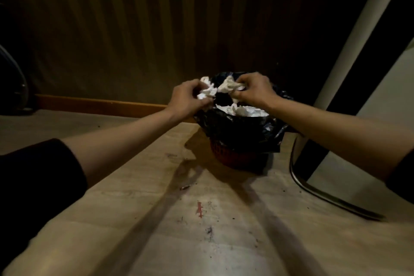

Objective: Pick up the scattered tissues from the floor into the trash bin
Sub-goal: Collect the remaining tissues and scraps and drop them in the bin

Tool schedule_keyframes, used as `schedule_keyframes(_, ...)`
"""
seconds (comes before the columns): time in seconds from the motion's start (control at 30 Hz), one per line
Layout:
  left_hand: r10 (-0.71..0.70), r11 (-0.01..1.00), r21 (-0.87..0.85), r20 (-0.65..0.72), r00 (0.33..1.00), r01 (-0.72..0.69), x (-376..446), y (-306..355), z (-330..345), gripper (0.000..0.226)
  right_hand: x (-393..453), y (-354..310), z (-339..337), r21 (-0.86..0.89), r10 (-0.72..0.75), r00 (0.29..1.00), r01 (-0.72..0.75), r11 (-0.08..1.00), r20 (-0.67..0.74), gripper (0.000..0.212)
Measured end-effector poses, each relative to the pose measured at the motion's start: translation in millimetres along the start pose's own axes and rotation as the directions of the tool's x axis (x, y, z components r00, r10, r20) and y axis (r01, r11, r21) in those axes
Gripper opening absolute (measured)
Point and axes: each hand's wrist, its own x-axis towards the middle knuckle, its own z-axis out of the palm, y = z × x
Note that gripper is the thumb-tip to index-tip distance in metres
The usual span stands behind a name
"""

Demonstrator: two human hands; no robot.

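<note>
A small red mesh trash bin [226, 154] lined with a black plastic bag [242, 132] stands on the floor ahead of me. White crumpled tissues [244, 111] lie inside it. My left hand [187, 98] grips a crumpled white tissue [207, 91] over the bin's left rim. Over the opening's right side, my right hand [255, 89] is closed on another crumpled tissue [228, 85]. The two held tissues nearly touch above the bin.
The wooden floor [201, 219] in front of me carries a red stain [199, 208] and small dark specks. A brown curtain [134, 29] hangs behind the bin above an orange baseboard [100, 105]. A white post [349, 33] and a metal chair leg [318, 192] stand to the right.
</note>
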Motion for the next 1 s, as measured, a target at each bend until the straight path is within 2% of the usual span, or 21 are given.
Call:
schedule_keyframes(0.1, 0.005, 0.999, -0.032, 0.082, 0.997, -0.002, 14.5, 29.7, 30.5, 0.058, 12.8, 34.9, -11.7, 0.187, 0.277, 0.961, -0.273, 0.944, 0.008, 0.054)
schedule_keyframes(0.17, -0.016, 0.998, -0.057, 0.101, 0.995, 0.021, 19.8, 41.9, 45.9, 0.067, 14.6, 45.4, -17.4, 0.232, 0.352, 0.936, -0.348, 0.908, 0.026, 0.072)
schedule_keyframes(0.2, -0.021, 0.997, -0.074, 0.095, 0.995, 0.028, 21.8, 44.5, 51.4, 0.068, 13.7, 47.1, -20.2, 0.224, 0.364, 0.931, -0.359, 0.906, 0.022, 0.072)
schedule_keyframes(0.3, -0.03, 0.998, -0.045, 0.083, 0.996, 0.034, 17.6, 44.6, 56.4, 0.059, 7.5, 51.5, -23.8, 0.104, 0.359, 0.933, -0.357, 0.928, -0.001, 0.055)
schedule_keyframes(0.37, -0.013, 0.999, 0.032, 0.053, 0.999, 0.012, 6.8, 37.6, 50.2, 0.046, -5.8, 53.0, -20.8, 0.038, 0.28, 0.96, -0.28, 0.959, 0.015, 0.038)
schedule_keyframes(0.5, 0.037, 0.994, 0.104, 0.065, 0.997, -0.044, -27.2, 5.1, 30.7, 0.019, -46.8, 44.9, -7.5, -0.085, -0.021, 0.999, 0.025, 0.996, 0.046, 0.016)
schedule_keyframes(0.6, -0.032, 0.987, 0.158, 0.121, 0.992, 0.013, -53.5, -29.6, 24.4, 0.016, -74.3, 33.5, 8.1, -0.132, -0.227, 0.96, 0.25, 0.959, 0.165, 0.014)
schedule_keyframes(0.67, -0.091, 0.981, 0.185, 0.173, 0.981, 0.059, -69.0, -50.7, 24.0, 0.022, -87.1, 26.4, 20.1, -0.132, -0.306, 0.925, 0.34, 0.931, 0.223, 0.012)
schedule_keyframes(0.83, -0.2, 0.958, 0.259, 0.31, 0.929, 0.12, -95.6, -88.5, 25.8, 0.034, -108.6, 19.5, 66.7, -0.127, -0.337, 0.846, 0.42, 0.899, 0.413, 0.014)
schedule_keyframes(1.0, -0.271, 0.897, 0.436, 0.408, 0.872, 0.075, -109.7, -126.2, 43.3, 0.011, -125.0, 33.3, 121.4, -0.149, -0.224, 0.763, 0.385, 0.911, 0.607, 0.009)
